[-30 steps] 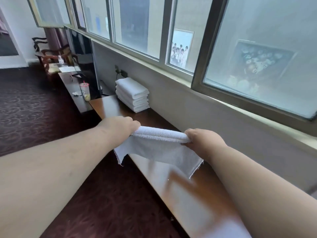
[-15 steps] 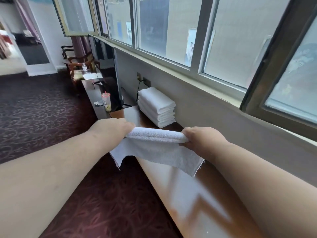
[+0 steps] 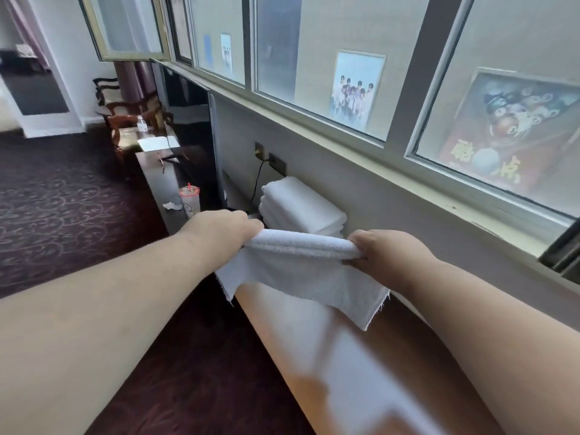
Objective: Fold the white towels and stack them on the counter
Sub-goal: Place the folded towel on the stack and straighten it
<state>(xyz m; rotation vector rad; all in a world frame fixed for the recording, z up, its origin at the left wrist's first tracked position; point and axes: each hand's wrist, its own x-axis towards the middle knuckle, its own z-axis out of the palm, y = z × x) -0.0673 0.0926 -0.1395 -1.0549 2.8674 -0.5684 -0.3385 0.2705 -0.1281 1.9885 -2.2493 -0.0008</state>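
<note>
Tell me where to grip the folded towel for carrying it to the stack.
Keep the folded towel by its rolled top fold, left hand and right hand pinching opposite ends from above; loose frayed edges hang below, so the layers stay aligned toward the stack.

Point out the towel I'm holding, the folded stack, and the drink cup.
held towel (image 3: 301, 277), head view, hanging middle.
folded stack (image 3: 301, 204), head view, top towel.
drink cup (image 3: 190, 200), head view, side wall.
</note>
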